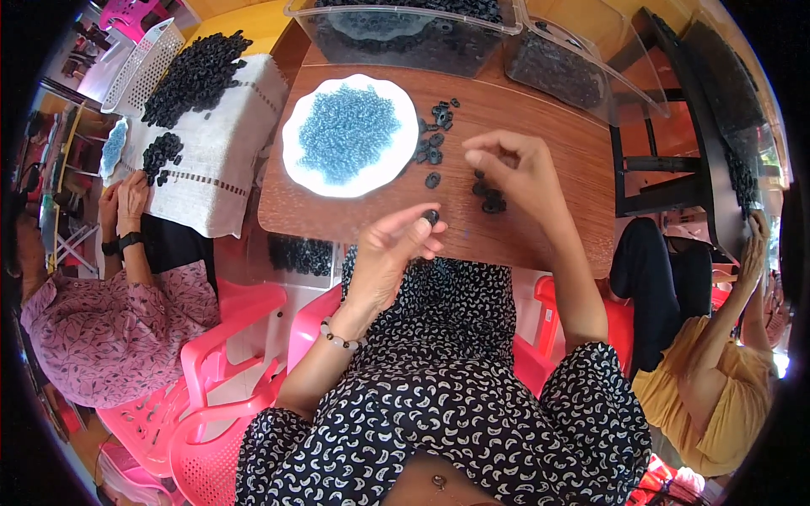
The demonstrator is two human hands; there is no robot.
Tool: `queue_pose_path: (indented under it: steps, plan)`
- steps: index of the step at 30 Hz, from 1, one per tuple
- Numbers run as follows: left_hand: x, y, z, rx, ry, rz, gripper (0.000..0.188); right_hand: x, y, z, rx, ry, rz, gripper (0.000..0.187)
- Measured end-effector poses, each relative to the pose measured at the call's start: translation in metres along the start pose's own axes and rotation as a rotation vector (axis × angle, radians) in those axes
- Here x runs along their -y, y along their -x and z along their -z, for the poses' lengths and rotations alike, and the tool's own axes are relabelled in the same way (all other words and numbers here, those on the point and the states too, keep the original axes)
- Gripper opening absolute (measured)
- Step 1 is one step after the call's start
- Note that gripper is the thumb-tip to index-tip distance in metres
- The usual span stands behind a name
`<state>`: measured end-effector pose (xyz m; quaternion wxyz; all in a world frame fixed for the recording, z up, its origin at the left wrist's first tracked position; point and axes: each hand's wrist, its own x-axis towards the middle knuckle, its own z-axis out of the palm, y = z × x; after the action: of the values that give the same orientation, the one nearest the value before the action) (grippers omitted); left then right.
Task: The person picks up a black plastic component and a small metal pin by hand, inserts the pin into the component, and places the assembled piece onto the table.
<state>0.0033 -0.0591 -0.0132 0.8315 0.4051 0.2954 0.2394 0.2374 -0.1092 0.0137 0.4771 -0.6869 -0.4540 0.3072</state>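
Note:
My left hand (390, 247) pinches a small round black part (430, 217) between thumb and fingertips, just above the table's near edge. To its right, my right hand (519, 169) hovers over the tabletop with thumb and fingers drawn together; whatever lies between them is too small to make out. A few black parts (493, 202) rest beneath that hand, partly hidden by it. More small black parts (433, 148) are strewn right of a white scalloped plate (407, 160). The plate carries a heap of tiny translucent blue pieces (348, 131).
Clear plastic bins (405, 52) of black parts line the table's far side. At left, a person's hands (131, 198) work beside a black pile (198, 76) and a white basket (148, 67). Another person's hand (758, 226) reaches a dark table at right. Pink chairs (228, 346) stand close by.

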Motion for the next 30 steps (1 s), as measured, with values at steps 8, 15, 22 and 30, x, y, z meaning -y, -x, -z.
queue_pose_path:
  steps: [8, 15, 22, 30]
  plan:
    - [-0.001, 0.006, -0.013, 0.044, -0.148, -0.199, 0.03, 0.033, 0.065, -0.019, 0.133, -0.546, -0.127, 0.016]
    - [0.004, 0.011, -0.014, 0.063, -0.251, -0.283, 0.025, 0.042, 0.078, -0.018, 0.13, -0.558, -0.201, 0.016]
    - [0.004, 0.013, -0.017, 0.06, -0.326, -0.32, 0.023, 0.043, 0.08, -0.017, 0.148, -0.416, -0.134, 0.013]
    - [0.013, 0.014, -0.017, 0.024, -0.309, -0.354, 0.021, 0.035, 0.083, -0.026, 0.145, -0.406, -0.13, 0.008]
